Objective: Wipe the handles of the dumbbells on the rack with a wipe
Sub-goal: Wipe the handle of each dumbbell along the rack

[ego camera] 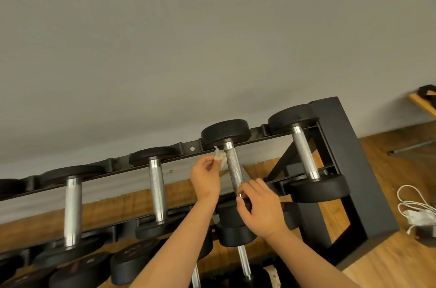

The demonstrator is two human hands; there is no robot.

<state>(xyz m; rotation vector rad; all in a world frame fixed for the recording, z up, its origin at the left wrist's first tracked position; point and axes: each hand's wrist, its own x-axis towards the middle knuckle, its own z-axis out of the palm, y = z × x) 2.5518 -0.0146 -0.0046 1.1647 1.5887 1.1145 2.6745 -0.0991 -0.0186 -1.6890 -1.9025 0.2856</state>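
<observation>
Soft, even indoor light, bright glints on chrome dumbbell handles, wide-angle bowing toward the edges.

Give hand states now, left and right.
Left hand: pinches the wipe by the handle.
Right hand: grips the handle's near end.

Left hand pinches wipe beside dumbbell handle; right hand grips near end

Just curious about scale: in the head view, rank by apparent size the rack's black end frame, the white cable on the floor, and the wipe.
1. Black end frame, clearly largest.
2. White cable, a loose coil on the floor.
3. Wipe, a small scrap pinched in the left hand.
</observation>
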